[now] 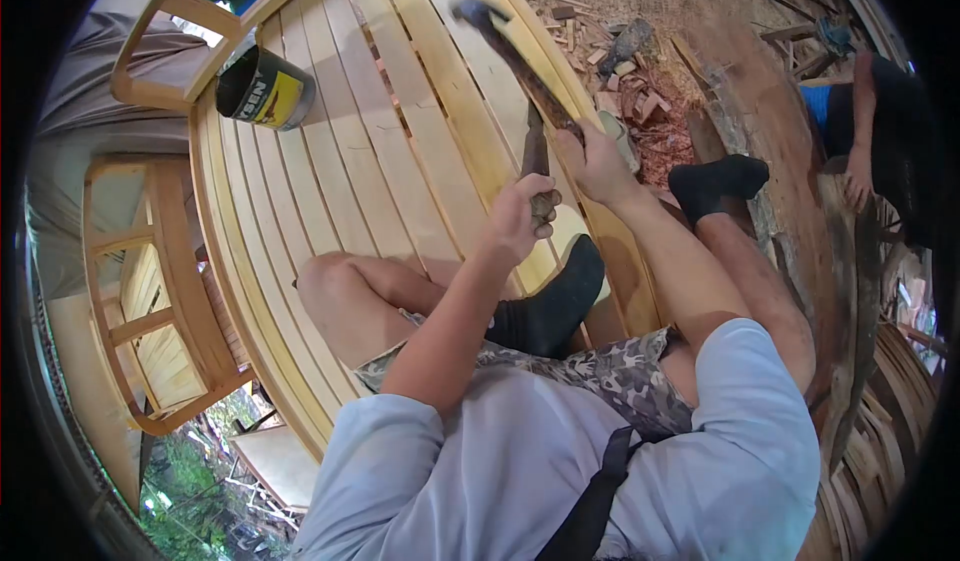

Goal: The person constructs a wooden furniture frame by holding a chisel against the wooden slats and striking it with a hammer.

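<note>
A hammer (520, 64) with a dark head and a worn wooden handle slants up and to the left, and my right hand (597, 164) is closed round the lower end of its handle. Just left of that hand, my left hand (522, 219) is wrapped round a dark, narrow tool (535, 149) that points upward; its exact kind I cannot make out. The hammer's handle passes close to the tip of this tool. Both are held above the slatted wooden surface (340, 121) on which I sit.
A dark can with a yellow label (265, 91) stands on the slats at the upper left. Wooden frames (185, 291) are at the left. Wood chips (650, 111) litter the ground at the upper right. Another person (885, 141) is at the far right, and part of one shows at the top left.
</note>
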Available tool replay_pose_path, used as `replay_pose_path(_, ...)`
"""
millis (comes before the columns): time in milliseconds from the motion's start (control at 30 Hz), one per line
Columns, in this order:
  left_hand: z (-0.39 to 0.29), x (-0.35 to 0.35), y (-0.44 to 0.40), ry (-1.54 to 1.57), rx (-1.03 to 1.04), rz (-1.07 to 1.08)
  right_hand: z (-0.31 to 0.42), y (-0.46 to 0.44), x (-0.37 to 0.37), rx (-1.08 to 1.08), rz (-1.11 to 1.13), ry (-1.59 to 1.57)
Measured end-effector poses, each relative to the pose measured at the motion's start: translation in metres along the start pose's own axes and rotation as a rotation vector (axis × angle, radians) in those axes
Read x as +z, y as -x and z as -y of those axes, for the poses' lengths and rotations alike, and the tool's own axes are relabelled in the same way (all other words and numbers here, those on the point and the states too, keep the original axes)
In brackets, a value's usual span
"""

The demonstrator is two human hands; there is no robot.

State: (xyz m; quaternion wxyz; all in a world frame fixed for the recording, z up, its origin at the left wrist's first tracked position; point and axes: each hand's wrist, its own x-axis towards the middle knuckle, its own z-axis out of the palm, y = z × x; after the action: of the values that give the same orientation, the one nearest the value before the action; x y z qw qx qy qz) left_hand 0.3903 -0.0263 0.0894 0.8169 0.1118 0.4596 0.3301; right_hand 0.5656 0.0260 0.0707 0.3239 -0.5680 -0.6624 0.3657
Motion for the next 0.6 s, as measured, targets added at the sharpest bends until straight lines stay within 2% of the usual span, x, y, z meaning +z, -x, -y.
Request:
replay_pose_path(33,-0.001,0.004,0.003,-0.017,0.003,-0.018,-0.022,-0.004,0.007,0.106,0.009,0.167)
replay_pose_path(133,0.004,-0.002,-0.005,0.011,-0.001,0.017,-0.02,-0.014,0.001,0.008,-0.123,0.099)
replay_pose_path(167,0.004,-0.003,-0.004,-0.007,0.023,0.013,-0.011,-0.009,0.0,0.021,-0.106,0.096)
replay_pose_path(267,0.003,0.002,-0.004,-0.013,0.003,-0.058,0.037,-0.004,-0.018,-0.095,-0.104,-0.289)
replay_pose_path(300,0.004,0.004,-0.002,-0.011,-0.006,-0.063,0.036,-0.002,-0.017,-0.06,-0.09,-0.404)
replay_pose_path(433,-0.002,0.008,0.002,-0.019,-0.004,-0.054,-0.008,0.007,-0.001,-0.132,-0.094,-0.212)
replay_pose_path(500,-0.002,0.006,0.003,-0.019,-0.004,-0.039,-0.06,0.001,0.02,0.231,0.094,0.149)
replay_pose_path(600,-0.002,0.007,0.001,-0.015,0.028,0.003,-0.06,-0.001,0.021,0.292,0.022,0.102)
